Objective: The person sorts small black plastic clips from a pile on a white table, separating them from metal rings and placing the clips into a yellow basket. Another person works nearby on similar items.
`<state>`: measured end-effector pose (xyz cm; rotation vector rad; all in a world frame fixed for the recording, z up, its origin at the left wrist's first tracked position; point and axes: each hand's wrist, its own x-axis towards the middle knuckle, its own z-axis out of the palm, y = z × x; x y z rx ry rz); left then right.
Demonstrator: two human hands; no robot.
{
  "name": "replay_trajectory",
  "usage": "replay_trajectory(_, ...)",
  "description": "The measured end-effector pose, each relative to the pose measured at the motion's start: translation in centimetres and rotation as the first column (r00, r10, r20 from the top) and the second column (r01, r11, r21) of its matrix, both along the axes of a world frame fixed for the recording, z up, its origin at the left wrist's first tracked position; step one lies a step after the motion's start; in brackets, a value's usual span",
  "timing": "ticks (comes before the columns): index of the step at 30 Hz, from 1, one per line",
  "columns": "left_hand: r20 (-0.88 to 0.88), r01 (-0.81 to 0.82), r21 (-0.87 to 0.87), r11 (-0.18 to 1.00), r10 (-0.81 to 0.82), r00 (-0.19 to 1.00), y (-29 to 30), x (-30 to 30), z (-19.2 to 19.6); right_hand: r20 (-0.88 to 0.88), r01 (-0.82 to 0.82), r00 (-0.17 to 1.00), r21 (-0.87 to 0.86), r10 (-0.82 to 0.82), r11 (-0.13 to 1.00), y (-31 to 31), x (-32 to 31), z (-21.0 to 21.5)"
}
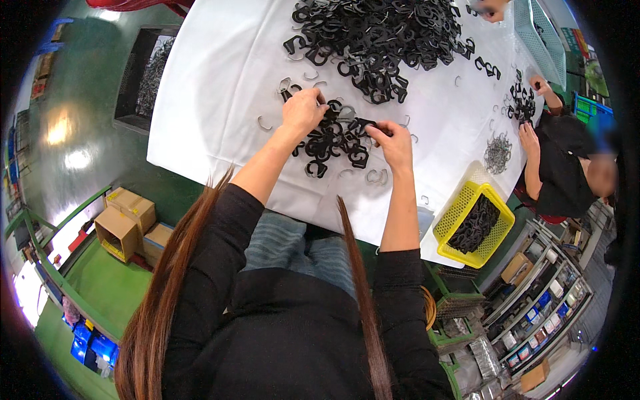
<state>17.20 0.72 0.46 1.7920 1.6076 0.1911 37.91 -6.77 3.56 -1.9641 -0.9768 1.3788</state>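
Note:
A small pile of black C-shaped plastic clips (325, 141) lies on the white-covered table in front of me. At the pile's upper left, my left hand (305, 112) has its fingers pinched together; what is between them, if anything, is hidden. Just beside it lies a black clip with a wire ring (287, 88). On the pile's right side my right hand (395, 143) pinches a black clip (365, 125) between thumb and fingers. Thin bent wire rings lie loose around the pile, such as one wire ring (265, 123) to the left.
A large heap of black clips (380, 33) covers the table's far side. At right stands a yellow basket (440, 233) of black parts, with a wire-ring heap (498, 153) beyond. A co-worker (563, 163) works at the right edge. A pale blue basket (527, 33) sits far right.

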Motion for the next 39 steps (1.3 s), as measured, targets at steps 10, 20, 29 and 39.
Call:
replay_trajectory(10, -0.073, 0.010, 0.165, 0.986, 0.003, 0.997, -1.3, 1.2, 0.4, -0.092, 0.468, 0.881, 0.021, -0.464, 0.884, -4.6, 4.2, 1.0)
replay_trajectory(20, 0.470, 0.010, -0.459, 0.888, 0.233, 0.851, 0.5, 0.1, 1.1, -0.284, 0.637, 0.711, -0.127, -0.644, 0.760, -9.0, 8.4, -0.7)
replay_trajectory(29, 0.455, -0.050, -0.616, 0.786, 0.407, 0.792, 1.4, -1.2, 1.4, 0.341, 0.029, 0.939, 0.062, -0.048, 0.998, -3.6, 4.3, -2.6)
replay_trajectory(39, 0.456, -0.172, -0.544, 0.821, 0.461, 0.761, 2.3, -4.3, 2.4, 0.194, -0.013, 0.981, -0.059, 0.024, 0.998, -2.6, 4.5, -2.4)
